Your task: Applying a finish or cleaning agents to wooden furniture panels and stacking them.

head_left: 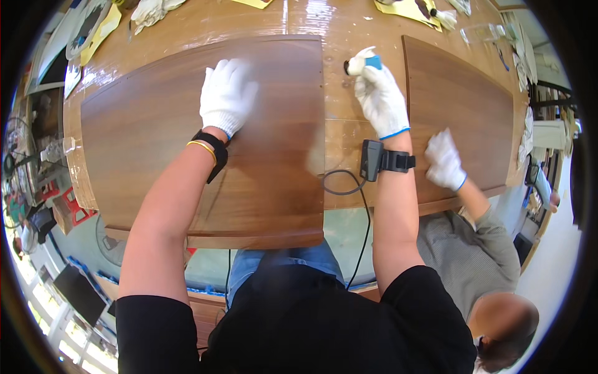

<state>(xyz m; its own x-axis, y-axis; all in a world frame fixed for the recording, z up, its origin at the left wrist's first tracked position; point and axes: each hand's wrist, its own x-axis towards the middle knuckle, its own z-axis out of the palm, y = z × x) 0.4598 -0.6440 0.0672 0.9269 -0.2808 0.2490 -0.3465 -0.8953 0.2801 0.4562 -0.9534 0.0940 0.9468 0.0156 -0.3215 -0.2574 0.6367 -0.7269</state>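
Gloved left hand [227, 93] flat and released over brown panel [149, 149], edge blurred; gloved right hand [380, 100] grasps small white-and-blue item [372, 62] above table [349, 140].

The head-worn fisheye view looks steeply down from close above the bench [344, 111], curving straight edges near its rim.

Left grip [225, 90] palm-down, perhaps flat, its edge blurred; right grip [379, 96] raised, curled closed.
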